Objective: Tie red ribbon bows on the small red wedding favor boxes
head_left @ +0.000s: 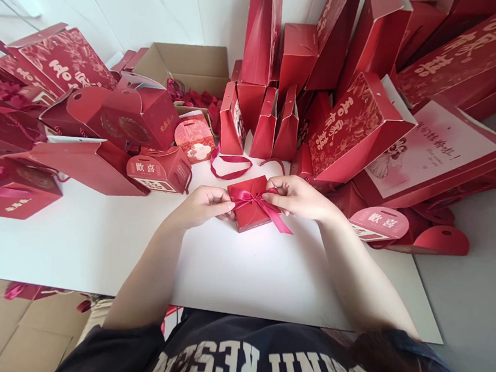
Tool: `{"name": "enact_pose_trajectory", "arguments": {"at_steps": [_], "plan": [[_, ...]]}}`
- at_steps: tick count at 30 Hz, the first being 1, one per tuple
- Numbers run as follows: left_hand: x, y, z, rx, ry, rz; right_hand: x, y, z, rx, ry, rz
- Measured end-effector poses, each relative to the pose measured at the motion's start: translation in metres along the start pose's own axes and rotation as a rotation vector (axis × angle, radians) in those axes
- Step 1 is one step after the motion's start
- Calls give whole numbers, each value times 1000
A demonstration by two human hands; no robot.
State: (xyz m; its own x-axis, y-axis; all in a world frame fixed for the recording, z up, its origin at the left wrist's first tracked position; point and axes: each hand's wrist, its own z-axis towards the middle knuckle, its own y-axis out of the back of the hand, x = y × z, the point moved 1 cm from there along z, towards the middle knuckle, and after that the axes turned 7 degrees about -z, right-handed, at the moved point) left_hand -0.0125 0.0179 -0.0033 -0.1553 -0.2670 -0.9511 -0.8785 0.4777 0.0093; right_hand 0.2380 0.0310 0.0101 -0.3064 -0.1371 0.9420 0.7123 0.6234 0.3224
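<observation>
Nearest me is the dark lettered sweatshirt [257,368], then the bare white desk [93,241]. On it, between both hands, I see the small red box [249,215], turned cornerwise, with a satin ribbon [272,212] crossing it and one tail trailing toward the right forearm. The fingers of the left hand [205,202] pinch a bow loop at the box's left edge. Those of the right hand [299,195] pinch the ribbon by the knot. Red gift bags [359,126] crowd behind.

One ribboned box [247,215], one cardboard carton [184,66].
</observation>
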Motion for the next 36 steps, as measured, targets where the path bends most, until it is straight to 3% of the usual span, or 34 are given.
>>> {"name": "enact_pose_trajectory", "arguments": {"at_steps": [8, 18, 27, 30, 34, 36], "plan": [[0, 0, 0, 29, 24, -25, 3, 2, 1, -111, 33, 15], [1, -1, 0, -26, -93, 220, -1, 3, 3, -165, 44, -23], [-2, -3, -3, 22, -95, 222, -6, 4, 5, -174, 53, 4], [-7, -1, -5, 96, -70, 307, -6, 4, 5, -139, 49, -3], [-11, 5, -10, 312, 32, 412, 0, 4, 1, -164, 38, -1], [-9, 8, -11, 280, 66, 403, 8, 6, -4, -258, 34, -84]]}}
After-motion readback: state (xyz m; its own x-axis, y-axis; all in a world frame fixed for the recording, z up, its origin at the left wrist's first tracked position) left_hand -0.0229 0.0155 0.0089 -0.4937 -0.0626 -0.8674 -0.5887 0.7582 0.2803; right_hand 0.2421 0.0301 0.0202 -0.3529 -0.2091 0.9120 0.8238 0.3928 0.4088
